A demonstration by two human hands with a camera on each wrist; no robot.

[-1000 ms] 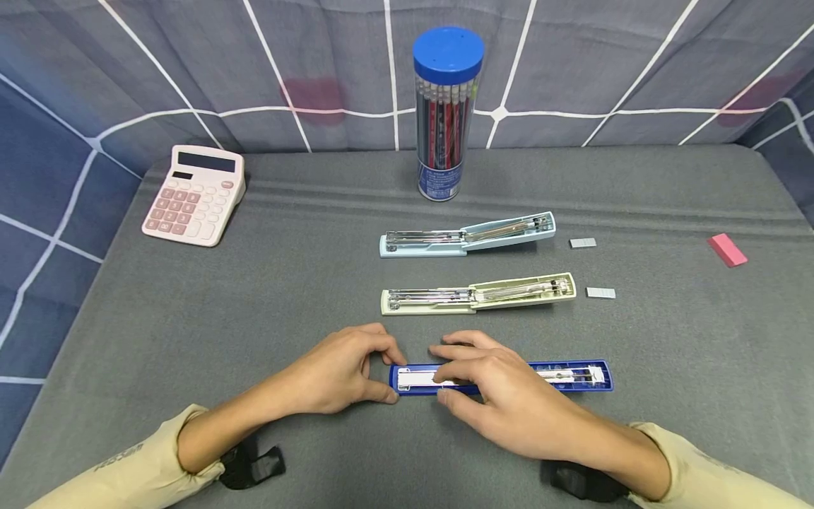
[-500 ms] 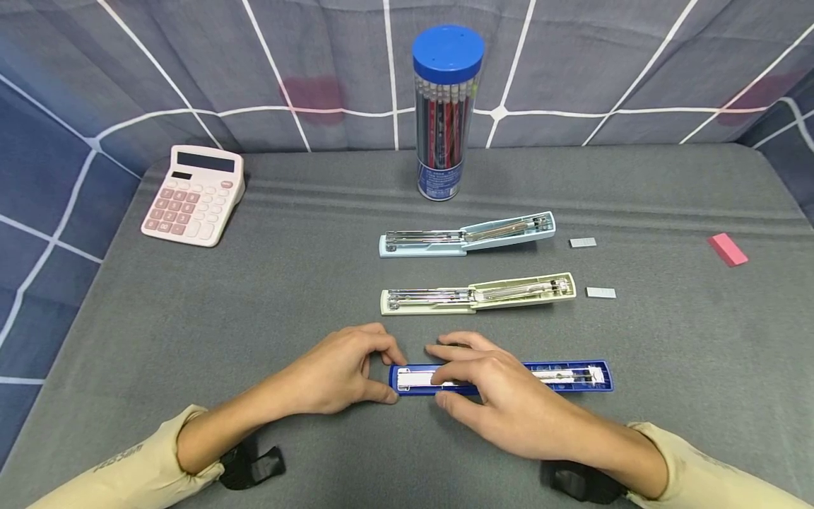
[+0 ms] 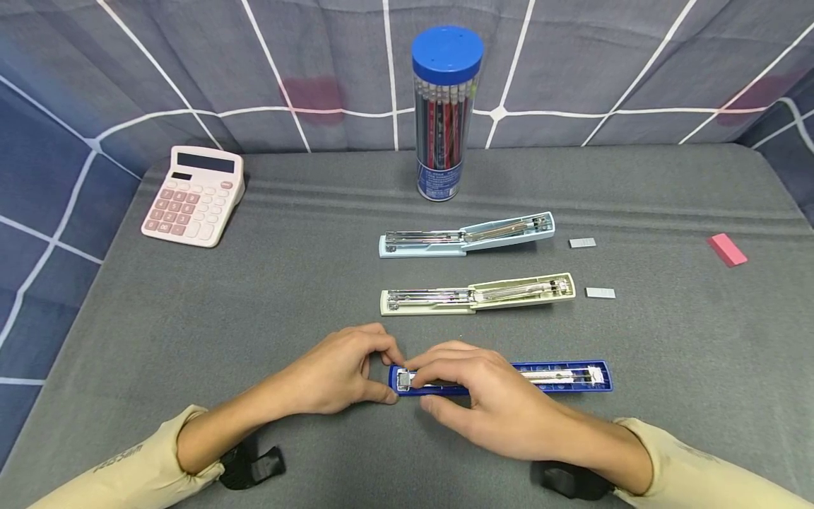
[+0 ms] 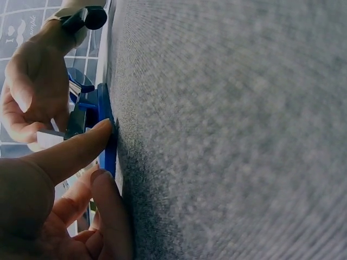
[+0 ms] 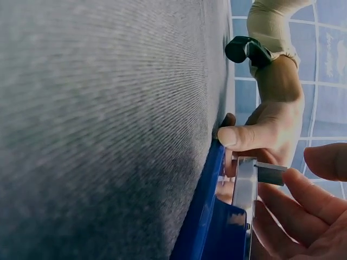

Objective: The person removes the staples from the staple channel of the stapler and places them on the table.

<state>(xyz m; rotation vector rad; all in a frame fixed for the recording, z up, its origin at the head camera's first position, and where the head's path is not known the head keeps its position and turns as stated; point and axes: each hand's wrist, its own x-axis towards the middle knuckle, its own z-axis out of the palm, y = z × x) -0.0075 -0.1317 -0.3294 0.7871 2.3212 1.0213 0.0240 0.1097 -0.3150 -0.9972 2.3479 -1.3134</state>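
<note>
A blue stapler (image 3: 562, 376) lies opened out flat on the grey cloth. My left hand (image 3: 337, 371) pinches its left end, thumb on the near side and fingers on the far side. Over its left half is my right hand (image 3: 490, 392), thumb apart from the stapler. In the right wrist view, that hand's index fingertip touches the end of a short grey strip, like a staple strip (image 5: 271, 174), which sticks up from the metal magazine (image 5: 246, 184). The fingers hide the magazine's middle in the head view.
Beyond lie an opened pale green stapler (image 3: 439, 309) and an opened light blue one (image 3: 422, 251), each with a staple strip (image 3: 600, 293) at its right. A pencil tube (image 3: 439, 141) stands behind, a pink calculator (image 3: 191, 198) at left, a pink eraser (image 3: 728, 250) at right.
My right hand has slid left along the blue stapler, closer to my left hand. The bright white shine on the stapler's left part has gone. My left hand keeps its place.
</note>
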